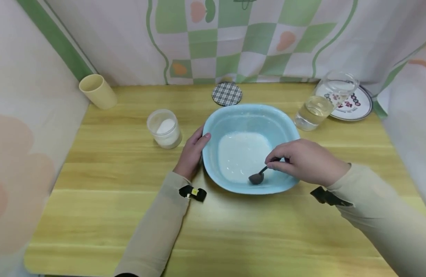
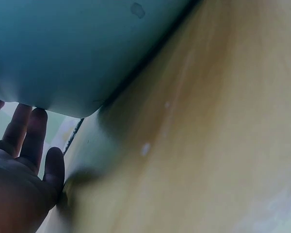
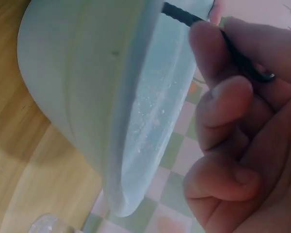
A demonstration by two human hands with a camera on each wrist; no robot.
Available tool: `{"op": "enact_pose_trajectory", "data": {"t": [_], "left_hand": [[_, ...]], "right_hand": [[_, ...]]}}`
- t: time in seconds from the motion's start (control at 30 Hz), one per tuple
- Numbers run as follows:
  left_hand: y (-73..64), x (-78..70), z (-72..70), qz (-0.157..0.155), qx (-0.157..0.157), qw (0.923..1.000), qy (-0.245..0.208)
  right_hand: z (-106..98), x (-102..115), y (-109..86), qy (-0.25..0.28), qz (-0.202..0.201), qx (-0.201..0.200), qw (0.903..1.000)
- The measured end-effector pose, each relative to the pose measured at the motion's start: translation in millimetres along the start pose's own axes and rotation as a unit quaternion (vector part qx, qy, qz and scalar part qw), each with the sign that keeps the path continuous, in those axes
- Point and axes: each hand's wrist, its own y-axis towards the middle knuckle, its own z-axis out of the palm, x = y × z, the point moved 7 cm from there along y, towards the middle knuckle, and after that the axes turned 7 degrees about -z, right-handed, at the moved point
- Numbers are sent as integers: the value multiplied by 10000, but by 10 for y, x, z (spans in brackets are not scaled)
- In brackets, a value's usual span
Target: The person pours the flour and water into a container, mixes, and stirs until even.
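Observation:
A light-blue plastic basin (image 1: 213, 161) stands on the table with a pool of white liquid (image 1: 242, 154) in its bottom. At its left side my left hand (image 1: 192, 152) grips the rim, thumb over the edge; in the left wrist view its fingers (image 2: 36, 136) reach up against the outer wall. My right hand (image 1: 308, 161) pinches the thin dark handle (image 3: 182, 14) of a small spoon between thumb and forefinger, over the basin's right side. The round brown bowl of the spoon (image 1: 256, 178) is down at the near edge of the white liquid.
Left of the basin stands a clear jar (image 1: 166, 132) with white powder. A yellow cup (image 1: 98, 92) is at the back left, and a checked coaster (image 1: 227, 94) lies behind the basin. A glass of pale liquid (image 1: 315, 109) and a patterned plate (image 1: 356, 109) are at the back right.

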Motion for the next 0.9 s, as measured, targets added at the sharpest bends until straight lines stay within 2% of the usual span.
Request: {"op": "enact_pose_trajectory", "data": {"t": [0.13,0.23,0.33,0.43,0.5,0.57,0.67,0.73,0.77,0.83,0.9], "left_hand": [[-4,6,-5,-48,-9,10000,46],[-6,6,0,-60,14,10000,64],[-7,-5,6,-26,8,10000,59],[-10,-18,17,38,11,10000,75],[-13,-23,25,65,37,10000,64],[-15,-28,29,85,60,9999,29],[-16,-34,25,91,73,9999,-32],[-12,-28,14,91,68,9999,-51],[-12,-25,10,93,67,9999,-60],[-9,-22,8,79,63,9999,-71],[-4,-22,14,78,77,9999,-75]], "right_hand": [[20,-22,34,114,-23,195,9997],[14,-22,78,65,-56,185,9998],[-35,18,124,-424,-311,-305,9982],[-108,66,118,-948,-541,-1062,9883],[-135,88,97,-1115,-609,-1366,9824],[-124,89,86,-964,-565,-1276,9855],[-55,63,89,-467,-317,-607,9966],[4,32,96,-131,-110,-166,9997],[19,23,104,-96,-76,-107,9999],[6,18,119,-340,-190,-339,9987],[-42,23,119,-700,-315,-830,9936]]}}
